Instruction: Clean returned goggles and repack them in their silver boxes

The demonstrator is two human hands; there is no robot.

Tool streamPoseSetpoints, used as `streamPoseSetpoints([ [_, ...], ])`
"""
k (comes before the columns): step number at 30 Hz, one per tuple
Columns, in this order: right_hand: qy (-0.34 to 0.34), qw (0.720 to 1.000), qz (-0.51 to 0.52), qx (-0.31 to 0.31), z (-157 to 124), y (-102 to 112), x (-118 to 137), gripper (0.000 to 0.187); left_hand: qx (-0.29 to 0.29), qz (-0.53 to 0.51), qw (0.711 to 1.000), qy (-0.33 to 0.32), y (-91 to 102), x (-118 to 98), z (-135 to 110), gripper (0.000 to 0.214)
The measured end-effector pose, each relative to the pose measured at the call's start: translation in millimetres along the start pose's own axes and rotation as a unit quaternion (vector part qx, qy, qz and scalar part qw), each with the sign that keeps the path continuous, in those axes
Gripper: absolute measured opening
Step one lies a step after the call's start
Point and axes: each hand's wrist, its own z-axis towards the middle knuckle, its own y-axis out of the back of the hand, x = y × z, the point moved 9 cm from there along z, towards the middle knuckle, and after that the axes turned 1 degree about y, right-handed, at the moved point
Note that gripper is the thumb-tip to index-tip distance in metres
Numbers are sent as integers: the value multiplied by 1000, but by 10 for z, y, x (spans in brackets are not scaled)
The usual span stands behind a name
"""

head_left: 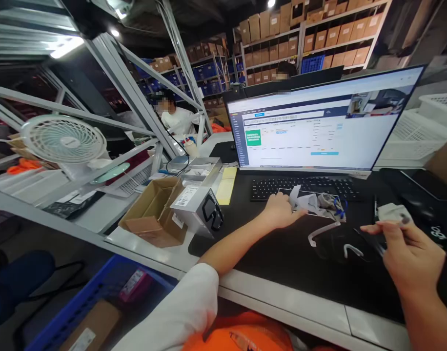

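My left hand is closed at the near end of a crumpled grey-white cloth, in front of the keyboard; its far fingertips are hidden. A grey bag with blue cord lies against the cloth's right end. On the right, my right hand pinches a small pale piece with a dark spot, raised over the black desk mat. Between the hands lie two bent white strips resembling glasses arms; any clear part joining them is hard to make out.
Left of the mat stand an open cardboard box and a grey printed box, with a yellow pad beside them. Behind are a keyboard and a monitor. A blue crate sits below; a fan is left.
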Motion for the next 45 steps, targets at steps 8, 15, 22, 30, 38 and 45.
streamPoseSetpoints([
  [8, -24, 999, 39, 1, 66, -11, -21, 40, -81, 7, 996, -31, 207, 57, -56, 62],
  [15, -14, 997, 79, 2, 83, -9, 1, 35, -207, -172, 963, 12, 432, 316, -56, 26],
  [22, -11, 997, 82, 3, 81, 1, 6, 36, -81, -109, 987, -85, 209, 81, -2, 33],
  [30, -7, 996, 88, -5, 99, -17, 26, 36, -27, -14, 997, -77, 67, -15, 5, 60],
  [38, 62, 982, 160, -78, 90, 71, 162, 37, -215, -160, 961, -68, 719, 179, -287, 33],
  [45, 21, 968, 237, -78, -96, -161, 153, 43, -265, -217, 901, -268, 489, -595, -608, 70],
])
